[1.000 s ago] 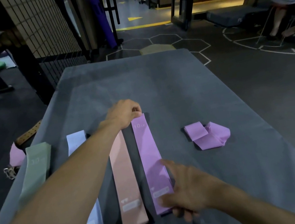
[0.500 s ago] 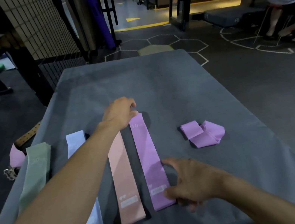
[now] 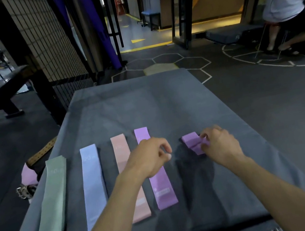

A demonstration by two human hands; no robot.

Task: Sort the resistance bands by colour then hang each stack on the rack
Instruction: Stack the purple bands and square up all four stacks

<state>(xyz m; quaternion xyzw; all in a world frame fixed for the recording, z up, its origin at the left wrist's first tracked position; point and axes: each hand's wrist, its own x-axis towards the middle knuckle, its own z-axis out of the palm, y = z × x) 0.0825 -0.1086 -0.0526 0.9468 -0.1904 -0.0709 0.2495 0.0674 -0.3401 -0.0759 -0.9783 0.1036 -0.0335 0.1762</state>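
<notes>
Right hand point(image 3: 221, 145) pinching crumpled purple band point(image 3: 192, 142); left hand point(image 3: 151, 157) loosely curled, empty, over flat purple band point(image 3: 162, 191), right of pink band point(image 3: 123, 155), blue band point(image 3: 93, 184), green band point(image 3: 50, 206).

Table point(image 3: 145, 104) covered in grey cloth, long axis running away from the camera. 4 flat resistance bands lie on it side by side, lengthwise, with gaps between: green band point(image 3: 48, 211) at the left edge, blue band point(image 3: 94, 186) next, then pink band point(image 3: 124, 161), then purple band point(image 3: 164, 190). Right of these, apart from the row, a crumpled purple band point(image 3: 190, 141) lies folded on the cloth. The far half of the cloth shows faint creases
</notes>
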